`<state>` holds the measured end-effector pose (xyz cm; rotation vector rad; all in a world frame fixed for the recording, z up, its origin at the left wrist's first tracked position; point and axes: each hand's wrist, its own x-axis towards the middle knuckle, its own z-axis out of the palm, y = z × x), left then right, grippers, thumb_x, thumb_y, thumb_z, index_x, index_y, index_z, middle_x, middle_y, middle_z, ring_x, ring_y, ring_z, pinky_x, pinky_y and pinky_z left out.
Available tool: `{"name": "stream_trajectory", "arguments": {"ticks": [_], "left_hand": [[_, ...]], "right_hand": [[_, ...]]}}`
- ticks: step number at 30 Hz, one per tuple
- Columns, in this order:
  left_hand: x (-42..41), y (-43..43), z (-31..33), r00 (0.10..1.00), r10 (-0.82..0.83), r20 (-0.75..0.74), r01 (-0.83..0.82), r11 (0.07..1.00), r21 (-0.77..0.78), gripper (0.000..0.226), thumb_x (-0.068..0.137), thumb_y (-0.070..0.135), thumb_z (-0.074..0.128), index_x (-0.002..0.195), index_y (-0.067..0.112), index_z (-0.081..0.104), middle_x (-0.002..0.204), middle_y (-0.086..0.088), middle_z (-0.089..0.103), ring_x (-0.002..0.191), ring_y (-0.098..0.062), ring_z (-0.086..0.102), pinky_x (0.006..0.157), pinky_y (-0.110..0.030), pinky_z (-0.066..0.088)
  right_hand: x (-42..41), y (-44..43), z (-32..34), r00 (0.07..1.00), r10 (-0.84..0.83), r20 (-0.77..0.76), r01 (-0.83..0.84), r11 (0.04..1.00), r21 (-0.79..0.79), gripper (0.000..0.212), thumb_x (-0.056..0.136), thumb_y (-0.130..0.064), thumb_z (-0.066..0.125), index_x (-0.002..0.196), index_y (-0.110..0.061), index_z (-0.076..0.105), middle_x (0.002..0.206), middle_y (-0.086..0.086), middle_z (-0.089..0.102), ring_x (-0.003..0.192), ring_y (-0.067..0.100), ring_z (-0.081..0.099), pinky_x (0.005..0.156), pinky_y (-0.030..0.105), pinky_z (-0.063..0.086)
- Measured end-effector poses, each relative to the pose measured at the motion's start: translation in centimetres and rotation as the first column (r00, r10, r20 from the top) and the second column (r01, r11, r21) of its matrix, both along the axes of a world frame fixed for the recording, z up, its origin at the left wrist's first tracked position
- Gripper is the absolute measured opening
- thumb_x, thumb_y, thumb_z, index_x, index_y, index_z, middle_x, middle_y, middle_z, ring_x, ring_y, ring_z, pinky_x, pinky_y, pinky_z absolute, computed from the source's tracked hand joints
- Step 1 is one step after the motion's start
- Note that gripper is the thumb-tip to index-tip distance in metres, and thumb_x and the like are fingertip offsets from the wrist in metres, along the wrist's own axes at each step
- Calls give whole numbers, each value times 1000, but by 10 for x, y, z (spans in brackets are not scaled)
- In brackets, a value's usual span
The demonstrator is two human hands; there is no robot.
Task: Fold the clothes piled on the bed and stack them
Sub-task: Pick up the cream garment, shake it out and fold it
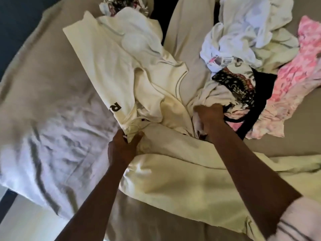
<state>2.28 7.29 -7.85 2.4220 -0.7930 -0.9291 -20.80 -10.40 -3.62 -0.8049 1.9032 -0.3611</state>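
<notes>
Bed with tan sheet, clothes pile on top. Left hand pinches cream shirt hem. Right hand grabs bunched cloth mid-pile. Shirt soft, light, floppy; best to hold corners or shoulders.

Home bedroom: bed, scattered clothes.
</notes>
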Motion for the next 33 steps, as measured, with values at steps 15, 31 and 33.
{"name": "stream_trajectory", "arguments": {"ticks": [15,31,33], "left_hand": [[54,34,22,937,96,-337,-91,995,30,59,59,47,99,100,36,58,70,-8,73,68,-35,73,67,-56,62],[6,18,45,960,72,271,3,964,-264,46,82,35,60,128,35,55,109,0,61,107,-31,63,93,-51,55],[10,5,57,990,-9,140,38,979,-201,40,86,28,55,124,38,60,103,15,59,103,-24,64,93,-46,56]], "right_hand": [[82,79,-9,762,480,-434,-620,734,-277,58,96,-52,56,144,-19,50,148,10,49,136,34,45,111,51,36],[-20,172,-22,348,652,-673,-927,345,-144,65,82,-32,63,144,-27,49,141,5,50,129,30,49,111,51,35],[-37,157,-23,361,650,-669,-927,325,-186,51,77,-21,70,128,-25,65,114,3,65,102,30,64,88,44,50]]}}
